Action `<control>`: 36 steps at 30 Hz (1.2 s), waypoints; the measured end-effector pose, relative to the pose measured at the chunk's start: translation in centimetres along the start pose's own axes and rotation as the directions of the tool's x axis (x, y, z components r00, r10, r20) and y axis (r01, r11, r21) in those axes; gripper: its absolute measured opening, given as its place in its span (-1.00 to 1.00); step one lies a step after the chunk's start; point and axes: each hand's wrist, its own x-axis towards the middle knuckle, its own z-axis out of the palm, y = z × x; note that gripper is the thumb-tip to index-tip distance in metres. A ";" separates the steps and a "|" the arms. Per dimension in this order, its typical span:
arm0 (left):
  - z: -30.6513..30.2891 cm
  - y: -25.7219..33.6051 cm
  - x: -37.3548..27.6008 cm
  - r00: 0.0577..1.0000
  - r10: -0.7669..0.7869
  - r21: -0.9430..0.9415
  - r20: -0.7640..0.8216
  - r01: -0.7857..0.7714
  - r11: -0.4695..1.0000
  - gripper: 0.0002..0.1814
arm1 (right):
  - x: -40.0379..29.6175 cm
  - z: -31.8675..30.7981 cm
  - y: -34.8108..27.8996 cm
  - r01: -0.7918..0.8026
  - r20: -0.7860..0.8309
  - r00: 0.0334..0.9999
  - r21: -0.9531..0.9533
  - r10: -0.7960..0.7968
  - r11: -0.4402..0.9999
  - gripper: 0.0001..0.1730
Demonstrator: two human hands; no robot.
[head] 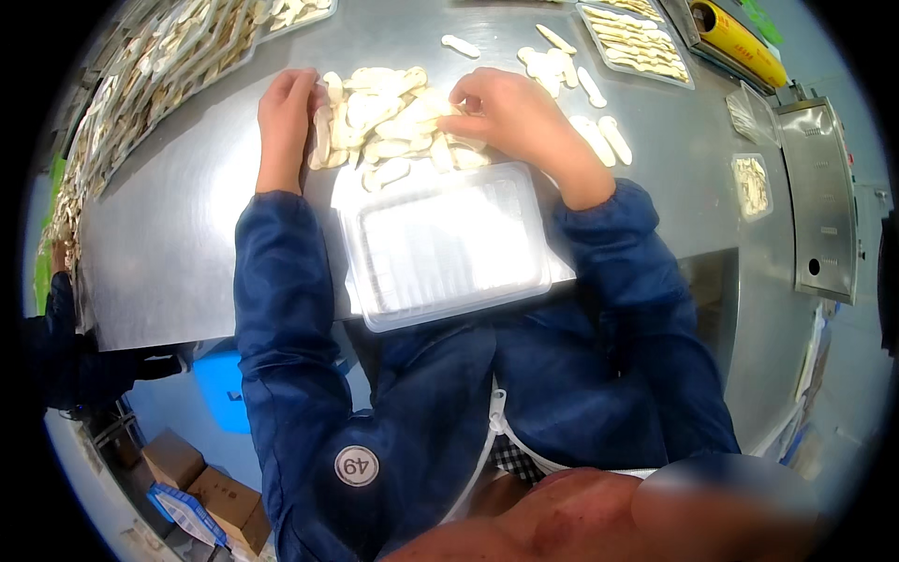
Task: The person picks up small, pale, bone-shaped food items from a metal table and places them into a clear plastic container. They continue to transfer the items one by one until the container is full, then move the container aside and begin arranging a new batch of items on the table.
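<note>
A heap of pale sliced mushrooms (pixel 386 116) lies on the stainless-steel table. My left hand (pixel 286 105) rests at the heap's left edge, its fingers curled; whether they hold a slice is hidden. At the right edge, my right hand (pixel 495 112) bends its thumb and fingers over the slices, and its grip cannot be made out. Nearer my body, a clear plastic tray (pixel 449 249) with nothing in it sits at the table's front edge, just below the heap. Loose slices (pixel 548 67) lie beyond and to the right of my right hand.
Stacked trays of slices (pixel 161 70) stand at the left. A filled tray (pixel 635 43), a yellow roll (pixel 737 42), small containers (pixel 751 186) and a steel machine (pixel 822 197) are at the right. A co-worker's sleeve (pixel 60 302) shows far left, cardboard boxes (pixel 221 499) below.
</note>
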 end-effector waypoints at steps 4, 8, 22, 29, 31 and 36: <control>0.2 0.5 -0.4 1.000 0.020 0.068 -0.019 -0.019 0.997 -0.76 | 0.2 -0.2 0.1 -0.071 0.077 0.995 0.123 0.061 0.990 -0.61; -0.3 0.2 -0.2 1.000 0.002 0.017 0.020 -0.002 1.000 -0.82 | -0.3 -0.8 2.0 -0.097 0.013 0.995 0.297 0.098 0.950 -0.61; 0.0 0.4 -0.3 1.000 -0.010 0.037 0.013 0.010 0.999 -0.82 | -2.2 -2.8 7.3 0.047 -0.267 0.963 0.301 0.037 0.953 -0.81; -0.6 -0.5 0.2 0.999 -0.007 -0.006 0.033 0.007 1.000 -0.84 | -3.2 -5.3 1.3 -0.417 0.205 0.874 -0.148 0.440 0.897 -0.71; -0.5 -0.4 0.2 0.999 -0.006 -0.006 0.033 0.006 1.000 -0.84 | -3.3 -4.7 0.9 -0.394 0.206 0.871 -0.248 0.445 0.885 -0.68; -0.2 -0.2 0.1 1.000 -0.024 -0.028 0.015 0.024 0.999 -0.84 | -4.0 -3.1 2.7 -0.330 0.105 0.936 -0.074 0.336 0.941 -0.67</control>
